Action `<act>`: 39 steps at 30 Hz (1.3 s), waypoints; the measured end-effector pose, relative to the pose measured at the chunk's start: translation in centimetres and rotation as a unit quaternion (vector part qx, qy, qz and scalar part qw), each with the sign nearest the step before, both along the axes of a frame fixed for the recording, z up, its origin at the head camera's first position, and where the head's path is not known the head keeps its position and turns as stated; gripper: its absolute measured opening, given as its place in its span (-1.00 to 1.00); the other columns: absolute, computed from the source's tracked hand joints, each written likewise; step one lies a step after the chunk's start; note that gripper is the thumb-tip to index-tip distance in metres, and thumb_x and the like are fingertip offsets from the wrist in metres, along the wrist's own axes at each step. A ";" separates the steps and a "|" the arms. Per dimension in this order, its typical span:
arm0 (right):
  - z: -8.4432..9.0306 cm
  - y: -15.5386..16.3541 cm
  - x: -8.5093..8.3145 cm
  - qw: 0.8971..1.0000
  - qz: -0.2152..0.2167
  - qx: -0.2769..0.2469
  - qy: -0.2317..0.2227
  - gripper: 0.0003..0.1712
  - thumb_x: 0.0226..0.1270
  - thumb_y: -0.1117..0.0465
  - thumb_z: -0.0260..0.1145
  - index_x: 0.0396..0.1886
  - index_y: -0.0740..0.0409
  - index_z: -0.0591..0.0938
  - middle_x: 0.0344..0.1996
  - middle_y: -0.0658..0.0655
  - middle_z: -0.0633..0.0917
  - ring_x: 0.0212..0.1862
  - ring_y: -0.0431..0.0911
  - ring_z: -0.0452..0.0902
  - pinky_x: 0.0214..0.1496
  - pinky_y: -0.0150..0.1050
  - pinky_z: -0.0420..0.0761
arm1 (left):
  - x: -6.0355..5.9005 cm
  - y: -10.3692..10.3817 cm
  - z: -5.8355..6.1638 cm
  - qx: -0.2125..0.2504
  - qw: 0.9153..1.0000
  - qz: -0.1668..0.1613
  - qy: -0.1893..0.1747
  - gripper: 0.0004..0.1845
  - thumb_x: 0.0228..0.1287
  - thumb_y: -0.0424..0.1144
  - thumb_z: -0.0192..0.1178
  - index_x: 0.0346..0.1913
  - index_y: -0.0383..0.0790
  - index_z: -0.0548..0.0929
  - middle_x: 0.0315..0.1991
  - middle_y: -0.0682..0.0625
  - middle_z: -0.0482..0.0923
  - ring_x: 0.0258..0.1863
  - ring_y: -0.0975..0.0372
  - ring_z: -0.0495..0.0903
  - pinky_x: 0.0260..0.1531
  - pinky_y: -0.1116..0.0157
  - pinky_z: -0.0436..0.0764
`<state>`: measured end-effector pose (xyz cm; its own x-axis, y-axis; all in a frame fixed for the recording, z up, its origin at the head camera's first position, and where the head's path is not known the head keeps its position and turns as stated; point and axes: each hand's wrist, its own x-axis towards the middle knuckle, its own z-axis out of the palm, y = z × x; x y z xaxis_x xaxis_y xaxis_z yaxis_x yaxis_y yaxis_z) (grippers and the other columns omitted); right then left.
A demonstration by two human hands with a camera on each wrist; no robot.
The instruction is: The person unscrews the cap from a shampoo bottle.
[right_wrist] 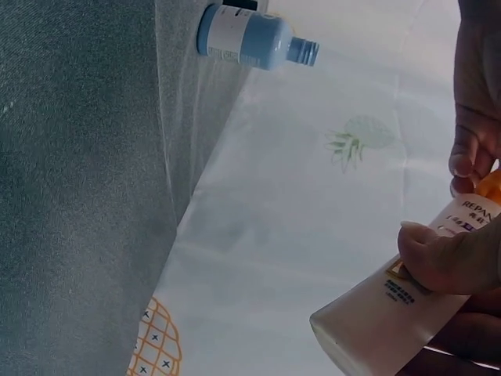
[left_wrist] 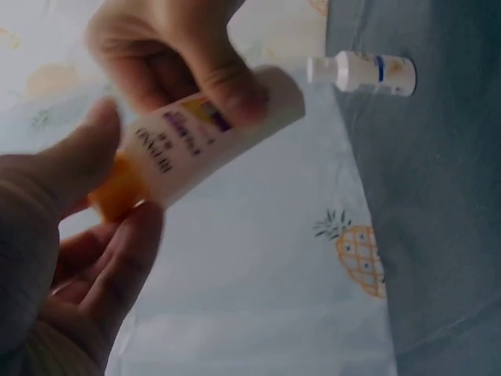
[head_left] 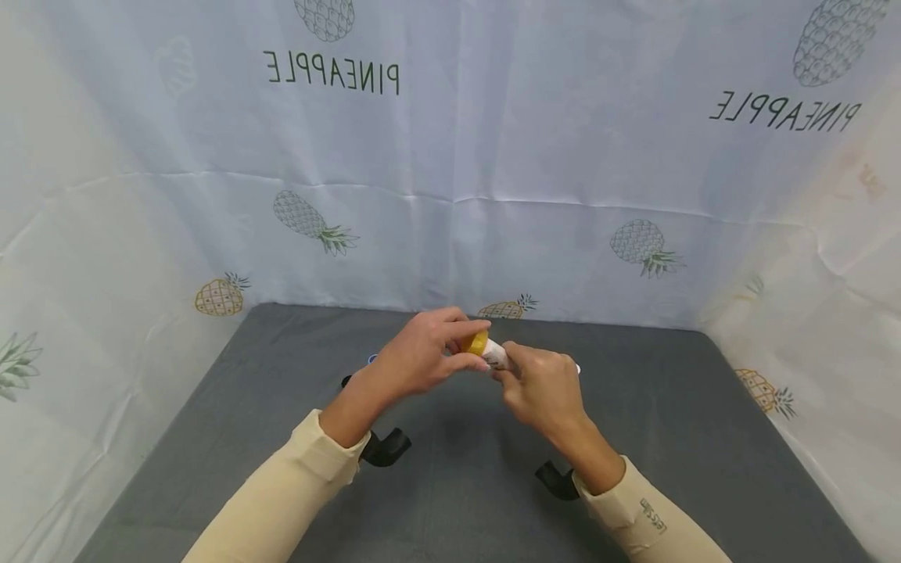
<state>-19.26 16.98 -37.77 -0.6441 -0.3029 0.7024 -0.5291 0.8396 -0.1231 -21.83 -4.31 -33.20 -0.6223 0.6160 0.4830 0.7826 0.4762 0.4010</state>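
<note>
Held above the gray table [head_left: 669, 438], the white cream tube [head_left: 496, 356] runs from ten to four o'clock: left hand [head_left: 422, 360] pinches its orange cap [head_left: 479, 342], right hand [head_left: 542, 387] grips the body.

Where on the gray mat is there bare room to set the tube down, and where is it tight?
Bare gray mat lies right of the right hand, out to the pineapple cloth; another patch lies left of the left hand. It is crowded behind the hands: a blue bottle and a white bottle stand near the back wall, behind the tube.
</note>
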 end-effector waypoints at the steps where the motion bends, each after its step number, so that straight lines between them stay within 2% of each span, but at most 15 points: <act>1: 0.0 0.0 0.0 1.000 -0.002 0.002 -0.003 -0.69 -0.09 0.31 0.73 -0.50 0.15 0.68 -0.64 0.05 0.73 -0.70 -0.19 0.47 -0.64 -0.31 0.47 | 0.0 -0.2 0.2 -0.017 1.000 -0.010 -0.012 -0.39 0.22 -0.14 0.51 0.32 -0.23 0.65 -0.13 -0.04 0.63 -0.26 0.21 0.66 -0.24 0.42 0.68; 3: 0.0 0.0 0.1 1.000 -0.004 0.004 -0.005 -0.70 -0.09 0.31 0.73 -0.49 0.16 0.70 -0.61 0.07 0.76 -0.68 -0.16 0.52 -0.62 -0.28 0.53 | 0.0 -0.6 0.5 -0.043 0.998 -0.026 -0.027 -0.34 0.24 -0.16 0.50 0.38 -0.25 0.59 -0.05 -0.06 0.62 -0.17 0.20 0.69 -0.14 0.38 0.72; 6: 0.0 0.0 0.1 1.000 -0.002 0.005 -0.006 -0.66 -0.12 0.30 0.74 -0.52 0.14 0.66 -0.63 0.05 0.74 -0.69 -0.18 0.50 -0.63 -0.32 0.48 | 0.0 -0.9 0.8 -0.069 0.997 -0.034 -0.025 -0.35 0.30 -0.19 0.45 0.42 -0.27 0.56 0.00 -0.08 0.61 -0.13 0.19 0.65 -0.12 0.36 0.70; 10: 0.0 -0.1 0.1 1.000 -0.002 0.008 -0.002 -0.64 -0.12 0.30 0.74 -0.55 0.13 0.64 -0.67 0.02 0.70 -0.71 -0.21 0.44 -0.64 -0.36 0.41 | -0.2 -0.8 0.6 -0.076 0.997 -0.025 0.007 -0.42 0.32 -0.14 0.43 0.34 -0.28 0.61 -0.04 -0.08 0.62 -0.20 0.19 0.60 -0.21 0.37 0.64; 15: 0.1 -0.1 0.1 1.000 -0.004 0.011 0.004 -0.68 -0.10 0.31 0.72 -0.54 0.13 0.66 -0.66 0.02 0.70 -0.70 -0.19 0.47 -0.65 -0.33 0.44 | -0.3 -0.5 0.0 -0.066 0.997 -0.006 0.047 -0.52 0.28 -0.09 0.44 0.18 -0.26 0.69 -0.17 -0.05 0.61 -0.35 0.22 0.54 -0.34 0.44 0.57; 21: 0.2 -0.3 0.2 1.000 0.001 -0.003 -0.004 -0.66 -0.08 0.31 0.72 -0.54 0.15 0.64 -0.67 0.03 0.69 -0.70 -0.22 0.42 -0.64 -0.38 0.39 | -0.2 -0.1 -0.3 -0.050 0.993 0.022 0.101 -0.63 0.27 -0.02 0.42 -0.02 -0.21 0.72 -0.36 0.00 0.56 -0.48 0.30 0.43 -0.45 0.46 0.46; 24: 0.2 -0.4 0.3 1.000 0.006 -0.016 -0.010 -0.67 -0.08 0.31 0.73 -0.51 0.17 0.65 -0.68 0.03 0.67 -0.70 -0.26 0.38 -0.62 -0.40 0.37 | -0.2 0.0 -0.1 -0.043 0.994 0.028 0.098 -0.63 0.27 -0.01 0.43 -0.04 -0.21 0.72 -0.37 0.03 0.57 -0.48 0.31 0.43 -0.44 0.45 0.47; 27: 0.1 -0.4 0.3 0.999 0.010 -0.029 -0.010 -0.67 -0.08 0.31 0.72 -0.50 0.17 0.65 -0.69 0.03 0.66 -0.70 -0.27 0.34 -0.62 -0.41 0.33 | -0.2 -0.1 0.0 -0.032 0.998 0.022 0.055 -0.60 0.31 -0.06 0.42 0.07 -0.25 0.73 -0.32 0.03 0.60 -0.44 0.32 0.44 -0.41 0.45 0.50; 31: 0.0 -0.4 0.2 0.999 0.020 -0.046 -0.010 -0.69 -0.08 0.31 0.72 -0.47 0.17 0.67 -0.66 0.05 0.70 -0.69 -0.25 0.45 -0.61 -0.41 0.39 | -0.1 -0.3 0.0 -0.007 1.000 0.014 -0.003 -0.52 0.34 -0.12 0.42 0.24 -0.28 0.68 -0.28 0.02 0.58 -0.40 0.33 0.42 -0.40 0.44 0.49; 33: -0.1 -0.4 0.2 0.998 0.024 -0.051 -0.008 -0.69 -0.08 0.31 0.72 -0.45 0.17 0.69 -0.64 0.07 0.73 -0.67 -0.22 0.52 -0.60 -0.40 0.43 | -0.1 -0.4 0.0 0.006 1.000 0.017 -0.003 -0.48 0.32 -0.10 0.44 0.27 -0.25 0.68 -0.26 0.01 0.53 -0.41 0.32 0.38 -0.40 0.42 0.46; 35: 0.0 -0.4 0.1 0.998 0.025 -0.053 -0.008 -0.70 -0.06 0.30 0.72 -0.44 0.17 0.70 -0.64 0.07 0.73 -0.67 -0.21 0.54 -0.60 -0.39 0.43 | -0.2 -0.4 -0.1 0.021 1.000 0.019 0.013 -0.45 0.28 -0.08 0.48 0.28 -0.22 0.68 -0.21 -0.01 0.51 -0.36 0.29 0.39 -0.35 0.37 0.47; 39: 0.1 -0.3 0.0 0.998 0.022 -0.053 -0.005 -0.71 -0.05 0.27 0.72 -0.40 0.17 0.73 -0.59 0.09 0.77 -0.66 -0.20 0.56 -0.60 -0.37 0.46 | -0.4 -0.4 -0.2 0.058 0.997 0.000 0.056 -0.53 0.25 -0.16 0.50 0.19 -0.21 0.74 0.00 -0.06 0.61 -0.12 0.19 0.60 -0.17 0.29 0.65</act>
<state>-19.25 16.65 -37.64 -0.6389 -0.2555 0.7256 -0.5634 0.7977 -0.2152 -22.20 -4.75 -33.39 -0.5600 0.5521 0.6177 0.8259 0.4313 0.3633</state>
